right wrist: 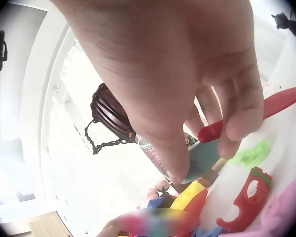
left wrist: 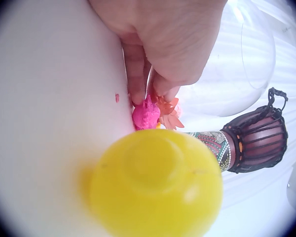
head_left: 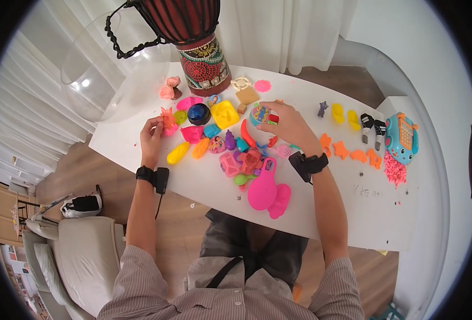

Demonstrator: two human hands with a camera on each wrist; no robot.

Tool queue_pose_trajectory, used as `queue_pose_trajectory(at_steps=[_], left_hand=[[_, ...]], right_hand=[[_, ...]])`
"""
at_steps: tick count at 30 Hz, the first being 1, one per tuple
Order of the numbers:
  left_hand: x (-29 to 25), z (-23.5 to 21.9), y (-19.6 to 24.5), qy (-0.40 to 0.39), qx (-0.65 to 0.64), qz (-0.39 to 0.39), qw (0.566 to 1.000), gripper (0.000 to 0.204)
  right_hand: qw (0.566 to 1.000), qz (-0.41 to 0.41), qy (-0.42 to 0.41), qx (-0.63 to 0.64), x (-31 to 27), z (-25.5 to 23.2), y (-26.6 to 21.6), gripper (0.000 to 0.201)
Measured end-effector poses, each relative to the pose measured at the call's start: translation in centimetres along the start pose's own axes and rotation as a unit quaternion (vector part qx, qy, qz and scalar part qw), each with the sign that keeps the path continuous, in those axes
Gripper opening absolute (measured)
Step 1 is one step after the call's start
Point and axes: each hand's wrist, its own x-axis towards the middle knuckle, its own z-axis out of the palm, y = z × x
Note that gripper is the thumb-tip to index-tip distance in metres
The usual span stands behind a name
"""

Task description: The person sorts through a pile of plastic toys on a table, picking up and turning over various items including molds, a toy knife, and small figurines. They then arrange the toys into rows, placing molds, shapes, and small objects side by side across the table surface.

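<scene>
At the left of the toys, my left hand [head_left: 150, 140] has its fingertips closed on a spiky coral-and-pink toy [head_left: 167, 121]. The left wrist view shows the pink part [left wrist: 147, 114] below the fingers of my left hand [left wrist: 163, 44], with coral petals [left wrist: 170, 114] beside it. My right hand [head_left: 291, 128] grips a round teal toy [head_left: 258, 114] with a colourful face. In the right wrist view, the thumb of my right hand [right wrist: 187, 84] lies against the teal toy [right wrist: 203, 159], and a red piece [right wrist: 209, 132] shows by the fingers.
A drum [head_left: 206, 64] stands at the back, beside a clear dome [head_left: 94, 80]. A yellow square mould [head_left: 224, 114], a pink paddle [head_left: 262, 191] and several other toys lie between the hands. Orange shapes [head_left: 341, 150] and a toy phone [head_left: 401, 138] are at the right.
</scene>
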Motion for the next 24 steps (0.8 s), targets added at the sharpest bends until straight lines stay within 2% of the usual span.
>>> queue_pose_trajectory(at_steps=[2, 9, 12, 15, 17, 18, 20, 24], left_hand=[[-0.1, 0.1, 0.3, 0.005, 0.003, -0.011, 1.0, 0.018], [-0.1, 0.1, 0.4, 0.006, -0.007, -0.029, 1.0, 0.019], [-0.1, 0.3, 0.5, 0.008, -0.007, -0.026, 1.0, 0.019], [-0.3, 0.4, 0.8, 0.003, -0.006, -0.034, 0.999, 0.019], [-0.3, 0.4, 0.9, 0.0, -0.006, -0.035, 0.999, 0.019], [-0.3, 0.4, 1.0, -0.005, -0.005, -0.034, 0.999, 0.019], [-0.3, 0.4, 1.1, -0.009, 0.0, -0.04, 0.999, 0.019], [-0.3, 0.5, 1.0, -0.012, 0.006, -0.046, 0.999, 0.019]], right_hand=[[0.998, -0.002, -0.045, 0.033, 0.2, 0.2, 0.3, 0.06], [0.998, -0.033, -0.048, -0.024, -0.1, 1.7, 1.2, 0.063], [0.995, -0.016, -0.092, 0.041, 0.1, 1.0, 0.9, 0.06], [0.996, -0.012, -0.066, 0.051, 0.3, -0.5, 0.8, 0.053], [0.994, 0.022, 0.048, 0.096, 0.5, -1.5, 0.7, 0.048], [0.994, 0.022, 0.047, 0.096, 0.6, -1.3, 1.4, 0.048], [0.99, -0.01, 0.138, -0.013, 0.7, 0.2, 3.5, 0.047], [0.983, -0.019, 0.164, -0.079, 1.3, 3.0, 6.8, 0.049]])
